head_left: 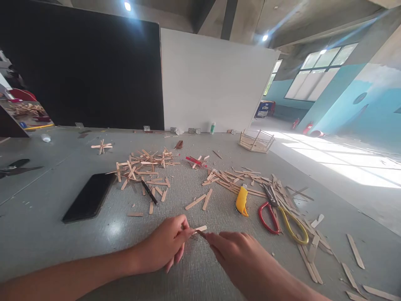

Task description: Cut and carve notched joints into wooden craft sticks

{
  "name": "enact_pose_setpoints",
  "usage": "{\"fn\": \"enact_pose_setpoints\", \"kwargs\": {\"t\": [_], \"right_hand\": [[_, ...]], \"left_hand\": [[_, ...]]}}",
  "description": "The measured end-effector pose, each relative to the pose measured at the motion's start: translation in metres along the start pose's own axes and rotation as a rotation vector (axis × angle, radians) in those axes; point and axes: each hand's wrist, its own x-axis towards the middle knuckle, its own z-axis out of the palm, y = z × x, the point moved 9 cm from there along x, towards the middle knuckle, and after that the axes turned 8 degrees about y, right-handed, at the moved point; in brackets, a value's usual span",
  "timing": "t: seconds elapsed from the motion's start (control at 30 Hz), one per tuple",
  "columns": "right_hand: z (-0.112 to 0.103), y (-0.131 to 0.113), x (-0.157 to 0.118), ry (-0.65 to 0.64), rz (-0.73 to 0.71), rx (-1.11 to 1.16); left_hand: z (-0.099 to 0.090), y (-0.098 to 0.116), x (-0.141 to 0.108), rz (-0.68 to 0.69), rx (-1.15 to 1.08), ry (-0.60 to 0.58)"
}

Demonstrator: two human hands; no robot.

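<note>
Low over the table, my left hand (171,240) is closed, pinching a short wooden craft stick (201,228) between thumb and fingertips. My right hand (233,251) is closed too, its fingers around a thin, dark brownish piece (201,233) whose tip meets the stick. Most of that piece is hidden by the fingers, so its kind does not show. Ahead of the hands lie two loose craft sticks (207,199). A yellow utility knife (242,201) and scissors (272,200) with one red and one yellow handle lie beyond my right hand.
A black phone (89,197) and a black pen (149,192) lie left, near a heap of joined sticks (147,159). More sticks (228,184) spread to the right. A small stick-built frame (257,142) and a green-and-white tube (212,128) stand by the white board (216,79).
</note>
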Motion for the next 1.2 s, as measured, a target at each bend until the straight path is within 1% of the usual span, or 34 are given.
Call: {"fn": "enact_pose_setpoints", "kwargs": {"t": [0.03, 0.1, 0.17, 0.3, 0.4, 0.47, 0.53, 0.6, 0.63, 0.67, 0.7, 0.73, 0.77, 0.8, 0.83, 0.87, 0.9, 0.93, 1.0, 1.07, 1.13, 1.2], "right_hand": [[-0.005, 0.0, 0.008, -0.024, 0.007, -0.003], [-0.014, -0.003, 0.025, -0.116, -0.001, -0.023], [-0.021, -0.005, 0.04, -0.259, -0.002, -0.051], [-0.04, 0.005, 0.077, -0.378, 0.053, 0.039], [-0.041, 0.015, 0.098, -0.499, 0.046, 0.154], [-0.039, 0.02, 0.102, -0.545, 0.049, 0.209], [-0.038, 0.023, 0.096, -0.508, 0.086, 0.213], [-0.035, 0.022, 0.079, -0.393, 0.146, 0.159], [-0.03, 0.019, 0.066, -0.332, 0.175, 0.122], [-0.024, 0.015, 0.052, -0.269, 0.189, 0.07], [-0.014, 0.007, 0.036, -0.238, 0.178, 0.034], [-0.002, 0.0, 0.02, -0.235, 0.163, 0.019], [0.01, -0.009, 0.007, -0.225, 0.11, 0.003], [0.01, -0.023, -0.001, -0.108, -0.019, -0.092], [0.009, -0.031, -0.007, -0.006, -0.09, -0.168], [0.007, -0.037, -0.01, 0.055, -0.145, -0.208], [0.004, -0.04, -0.01, 0.083, -0.179, -0.231], [0.001, -0.039, -0.005, 0.064, -0.187, -0.233], [-0.006, -0.034, 0.014, -0.067, -0.17, -0.207], [-0.011, -0.027, 0.036, -0.279, -0.148, -0.179], [-0.027, -0.022, 0.064, -0.331, -0.154, -0.126], [-0.037, -0.013, 0.09, -0.367, -0.109, -0.046]], "left_hand": [[0.0, -0.001, 0.0, -0.007, 0.002, -0.004], [0.0, -0.002, 0.001, -0.021, 0.013, -0.012], [-0.001, -0.003, 0.001, -0.028, 0.032, -0.016], [-0.001, -0.002, 0.0, -0.054, 0.074, -0.035], [-0.002, -0.001, -0.001, -0.073, 0.092, -0.041], [-0.003, 0.0, 0.0, -0.079, 0.097, -0.035], [-0.003, 0.0, 0.0, -0.085, 0.097, -0.026], [-0.003, -0.001, 0.001, -0.083, 0.092, -0.016], [-0.003, -0.002, 0.001, -0.077, 0.087, -0.012], [-0.003, -0.003, 0.001, -0.071, 0.081, -0.008], [-0.002, -0.004, 0.001, -0.062, 0.076, -0.002], [-0.002, -0.005, 0.002, -0.054, 0.07, 0.006], [-0.002, -0.006, 0.002, -0.046, 0.066, 0.014], [-0.002, -0.007, 0.003, -0.039, 0.063, 0.022], [-0.002, -0.008, 0.004, -0.033, 0.062, 0.029], [-0.002, -0.008, 0.004, -0.029, 0.059, 0.035], [-0.001, -0.009, 0.005, -0.028, 0.057, 0.039], [-0.001, -0.009, 0.005, -0.028, 0.055, 0.046], [-0.002, -0.009, 0.005, -0.026, 0.059, 0.07], [-0.003, -0.009, 0.004, -0.018, 0.069, 0.098], [-0.003, -0.008, 0.003, -0.013, 0.077, 0.118], [-0.003, -0.01, 0.003, -0.024, 0.078, 0.117]]}}
